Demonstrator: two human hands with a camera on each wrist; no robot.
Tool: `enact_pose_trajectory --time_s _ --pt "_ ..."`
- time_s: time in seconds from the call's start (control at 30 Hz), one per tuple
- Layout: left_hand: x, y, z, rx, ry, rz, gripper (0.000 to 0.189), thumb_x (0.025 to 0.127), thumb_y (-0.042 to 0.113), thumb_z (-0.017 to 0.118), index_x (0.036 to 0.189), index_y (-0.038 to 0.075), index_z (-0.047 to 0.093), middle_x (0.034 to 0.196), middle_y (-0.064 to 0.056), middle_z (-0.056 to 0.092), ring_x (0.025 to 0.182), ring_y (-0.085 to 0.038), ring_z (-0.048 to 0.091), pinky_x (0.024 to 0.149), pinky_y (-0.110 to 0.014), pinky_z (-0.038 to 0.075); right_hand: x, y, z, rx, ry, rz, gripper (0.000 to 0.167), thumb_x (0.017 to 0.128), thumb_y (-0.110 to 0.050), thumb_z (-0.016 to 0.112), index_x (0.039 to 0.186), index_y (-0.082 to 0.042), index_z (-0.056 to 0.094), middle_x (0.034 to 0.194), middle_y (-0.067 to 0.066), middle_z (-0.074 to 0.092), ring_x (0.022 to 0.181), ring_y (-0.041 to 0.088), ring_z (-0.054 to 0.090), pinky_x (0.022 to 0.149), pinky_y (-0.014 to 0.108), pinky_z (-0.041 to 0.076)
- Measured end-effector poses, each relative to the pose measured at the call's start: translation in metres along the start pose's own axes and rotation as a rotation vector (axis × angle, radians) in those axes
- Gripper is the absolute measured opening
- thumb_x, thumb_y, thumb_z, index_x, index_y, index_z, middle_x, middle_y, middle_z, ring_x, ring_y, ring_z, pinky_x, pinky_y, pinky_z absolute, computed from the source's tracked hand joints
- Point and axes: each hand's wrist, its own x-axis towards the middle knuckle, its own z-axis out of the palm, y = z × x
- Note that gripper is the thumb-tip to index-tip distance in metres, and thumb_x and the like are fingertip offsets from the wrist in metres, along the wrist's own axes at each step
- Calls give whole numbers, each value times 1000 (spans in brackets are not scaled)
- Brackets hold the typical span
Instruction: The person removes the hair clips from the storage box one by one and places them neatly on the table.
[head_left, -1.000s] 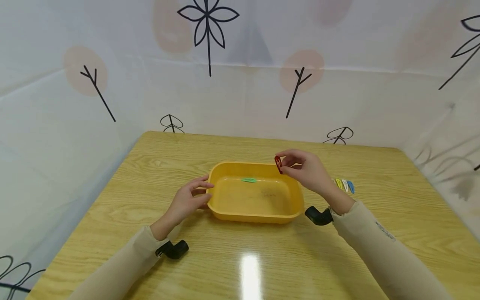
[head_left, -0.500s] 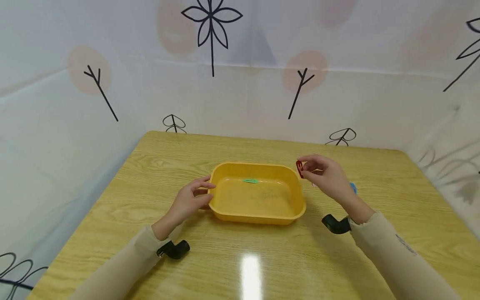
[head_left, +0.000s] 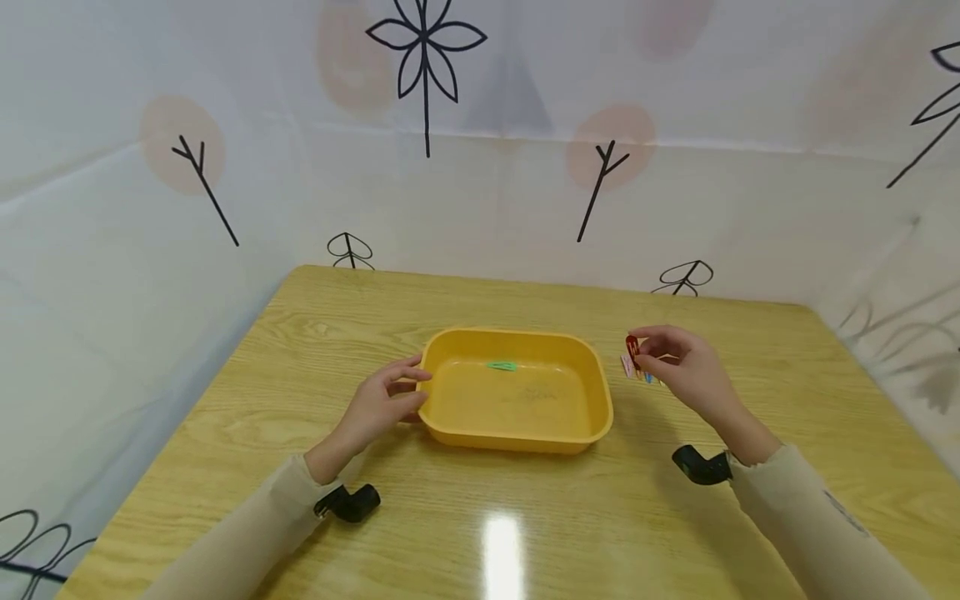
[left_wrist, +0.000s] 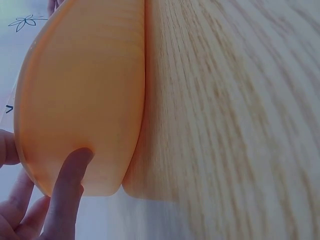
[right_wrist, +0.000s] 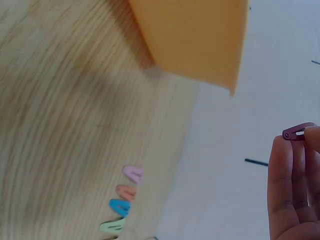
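Observation:
A yellow plastic basin stands on the wooden table, with a green snap hair clip lying inside near its far wall. My left hand grips the basin's left end; in the left wrist view the thumb presses the outer wall and the fingers reach the rim. Between thumb and fingertips, my right hand pinches a dark red snap hair clip, raised above the table right of the basin. Below it lies a row of clips: pink, orange, blue and pale green.
The wooden table reaches back to a white patterned cloth. Black wrist-worn devices stick out from both sleeves. In the head view the right hand partly covers the row of clips.
My right hand has moved right, from over the basin's right edge to above the row of clips, still pinching the red clip. The left hand has stayed on the basin.

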Motion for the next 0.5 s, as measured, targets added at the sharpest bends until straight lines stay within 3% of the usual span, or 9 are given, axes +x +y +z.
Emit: enact_pose_trajectory --time_s 0.27,0.5 --pt "-1 0 1 5 0 5 29 85 2 64 112 -9 60 144 -11 36 112 -36 53 69 -38 57 -11 15 -8 -3 7 44 30 90 -11 62 119 -1 59 87 7 60 73 9 57 57 21 49" --pt "0 1 1 15 5 1 30 85 3 65 113 -8 61 144 -9 37 112 -34 53 68 -37 57 -15 27 -19 -3 13 56 34 92 -12 60 122 2 55 87 3 60 74 3 59 56 20 49"
